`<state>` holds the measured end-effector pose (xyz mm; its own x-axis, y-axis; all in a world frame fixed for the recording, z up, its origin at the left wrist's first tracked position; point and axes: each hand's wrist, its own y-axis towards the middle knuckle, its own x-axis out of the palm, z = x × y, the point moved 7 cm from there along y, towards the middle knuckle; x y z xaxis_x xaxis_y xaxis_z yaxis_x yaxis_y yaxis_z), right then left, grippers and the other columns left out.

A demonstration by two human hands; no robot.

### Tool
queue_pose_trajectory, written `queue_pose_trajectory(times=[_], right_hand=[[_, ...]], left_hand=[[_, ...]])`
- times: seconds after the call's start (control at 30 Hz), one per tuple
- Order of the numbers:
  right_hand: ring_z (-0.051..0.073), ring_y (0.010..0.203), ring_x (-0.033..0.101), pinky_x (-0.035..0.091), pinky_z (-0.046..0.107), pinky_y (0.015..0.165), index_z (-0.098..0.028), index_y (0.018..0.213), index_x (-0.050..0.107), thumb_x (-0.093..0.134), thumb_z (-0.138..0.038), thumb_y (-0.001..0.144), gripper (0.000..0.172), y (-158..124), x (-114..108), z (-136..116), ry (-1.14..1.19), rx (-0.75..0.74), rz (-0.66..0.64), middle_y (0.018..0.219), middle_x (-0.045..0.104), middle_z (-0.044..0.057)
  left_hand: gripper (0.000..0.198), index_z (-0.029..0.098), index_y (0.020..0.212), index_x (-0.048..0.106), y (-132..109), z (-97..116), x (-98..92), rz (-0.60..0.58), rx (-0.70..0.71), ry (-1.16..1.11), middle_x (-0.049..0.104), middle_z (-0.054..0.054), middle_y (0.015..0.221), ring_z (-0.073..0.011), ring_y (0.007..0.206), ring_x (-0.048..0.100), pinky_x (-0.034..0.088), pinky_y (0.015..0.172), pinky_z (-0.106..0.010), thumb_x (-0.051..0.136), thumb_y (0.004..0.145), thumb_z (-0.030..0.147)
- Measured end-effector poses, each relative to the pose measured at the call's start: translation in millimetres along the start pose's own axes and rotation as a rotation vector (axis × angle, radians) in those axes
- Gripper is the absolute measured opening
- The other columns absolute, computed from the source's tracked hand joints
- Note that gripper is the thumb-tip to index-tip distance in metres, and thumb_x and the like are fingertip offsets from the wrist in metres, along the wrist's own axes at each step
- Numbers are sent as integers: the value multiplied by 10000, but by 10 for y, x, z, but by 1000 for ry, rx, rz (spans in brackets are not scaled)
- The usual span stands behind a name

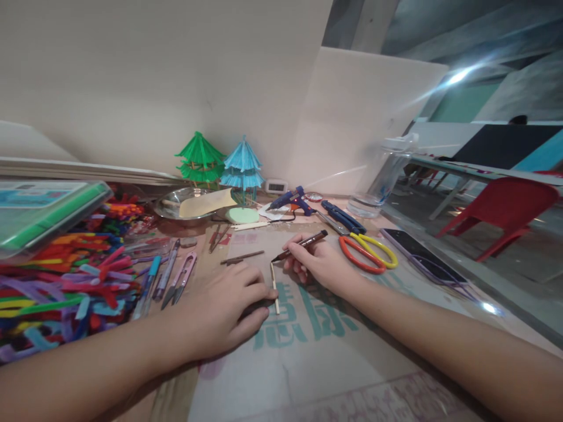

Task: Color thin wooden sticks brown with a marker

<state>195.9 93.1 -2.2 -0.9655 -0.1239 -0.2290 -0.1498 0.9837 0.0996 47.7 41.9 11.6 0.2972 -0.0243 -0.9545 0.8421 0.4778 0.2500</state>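
Note:
My left hand (226, 313) lies on the cardboard sheet (308, 346), fingers curled, pinning the near end of a thin pale stick (275, 287) flat. My right hand (319, 264) grips a dark brown pen-like tool (301, 244), its tip touching the far end of the stick. A second thin brown stick (243, 257) rests on the cardboard just beyond my left hand.
Colourful pipe cleaners (65, 275) are heaped at the left, with snips (180, 278) and pens beside them. Scissors (367, 252), a blue glue gun (292, 200), a phone (422, 255), a water bottle (382, 176), a metal bowl (185, 205) and two paper umbrella trees (220, 164) stand beyond.

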Motion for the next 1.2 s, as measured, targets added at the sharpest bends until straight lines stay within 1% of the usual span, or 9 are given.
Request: queue_pose_trajectory(times=[0.13,0.37,0.43,0.57,0.7,1.0,1.2], right_hand=[[57,381,454,378,168,364,-179,754,517,547,-371,839,212,-2,9,-22,-8,16,-3,580,603,-27],[57,336,441,347,162,342,-170,730,530,524,-291,826,155,-17,19,-46,-52,42,-30,499,593,-32],[56,331,438,345,162,341,-171,735,525,519,-299,829,159,-21,27,-42,-56,38,-41,497,591,-34],[56,352,446,354,164,345,-177,768,517,518,-353,847,193,-14,11,-45,-35,4,-9,547,591,-37],[58,362,450,358,172,350,-185,777,504,524,-398,851,227,-7,7,-33,-30,8,-4,579,595,-37],[56,357,438,350,165,344,-179,757,511,519,-363,845,204,-8,36,-55,-26,4,-31,543,587,-35],[55,357,448,354,173,340,-185,765,499,536,-427,838,256,-5,22,-41,-16,-10,-16,595,598,-31]], left_hand=[[268,230,1107,637,1,7,-4,-8,-3,-4,571,-67,939,-223,884,532,450,770,-356,431,946,290],[258,238,1106,632,1,6,-6,-2,-2,-3,575,-65,950,-227,893,532,450,764,-355,439,942,286],[255,235,1105,632,3,3,-2,-3,-2,-6,573,-65,947,-228,895,533,449,765,-357,443,940,282],[250,233,1102,629,6,7,-12,7,3,-10,571,-66,948,-225,895,531,446,770,-355,444,939,278],[252,231,1099,631,0,13,-20,-2,-8,-6,568,-69,941,-227,887,530,447,762,-355,442,939,276],[268,223,1111,631,2,9,-13,-19,-17,-16,570,-75,954,-235,906,531,451,779,-370,430,942,277],[254,228,1101,634,5,17,-25,2,-7,-8,573,-70,944,-225,887,536,453,763,-350,448,934,273]])
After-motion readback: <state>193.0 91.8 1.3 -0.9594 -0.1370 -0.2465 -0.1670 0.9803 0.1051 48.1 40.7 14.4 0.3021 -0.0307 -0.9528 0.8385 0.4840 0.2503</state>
